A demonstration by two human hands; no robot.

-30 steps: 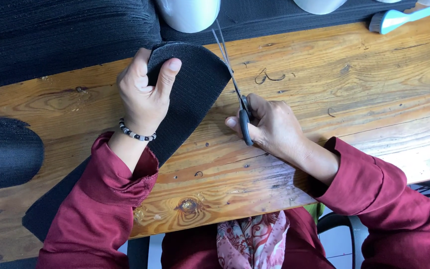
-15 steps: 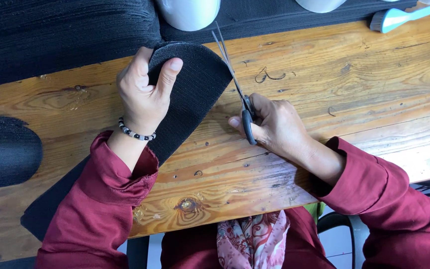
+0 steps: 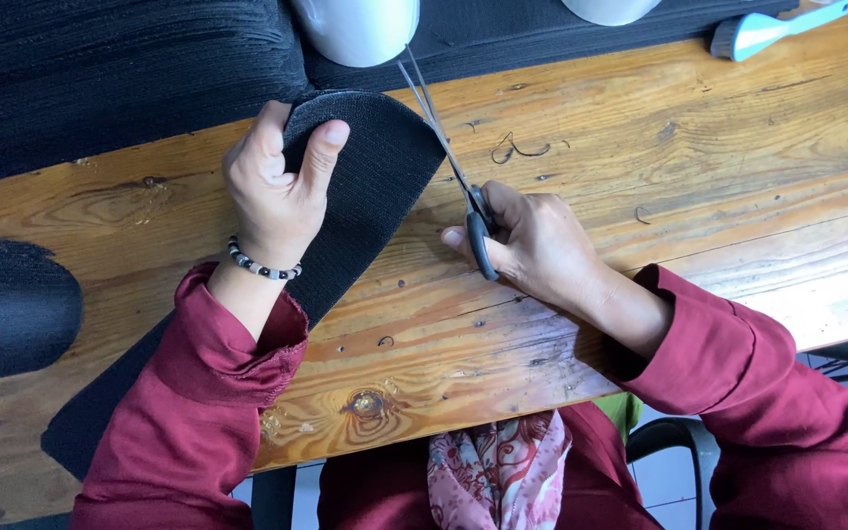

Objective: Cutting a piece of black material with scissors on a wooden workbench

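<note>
Black knitted fabric strip [image 3: 375, 186], long and rounded at its upper end, is lying diagonally across the wooden table [image 3: 640, 167], running from the lower left of the frame up toward the top centre. The left hand [image 3: 282, 191] is gripping the strip near its rounded end, fingers curled over the left edge and the thumb pressing down on top; a beaded bracelet [image 3: 259, 263] is circling that wrist. The right hand [image 3: 542, 245], right of centre, is closing around the dark handles of a pair of scissors [image 3: 453, 167]. Their thin blades are pointing up toward the top centre and standing slightly parted, running along the strip's right edge. More dark fabric [image 3: 100, 79] is filling the upper left of the frame, and another dark piece [image 3: 7, 309] is sitting at the left edge. A turquoise brush [image 3: 772, 29] is lying at the upper right, well apart from both hands. Red sleeves [image 3: 208, 412] are covering both arms.
</note>
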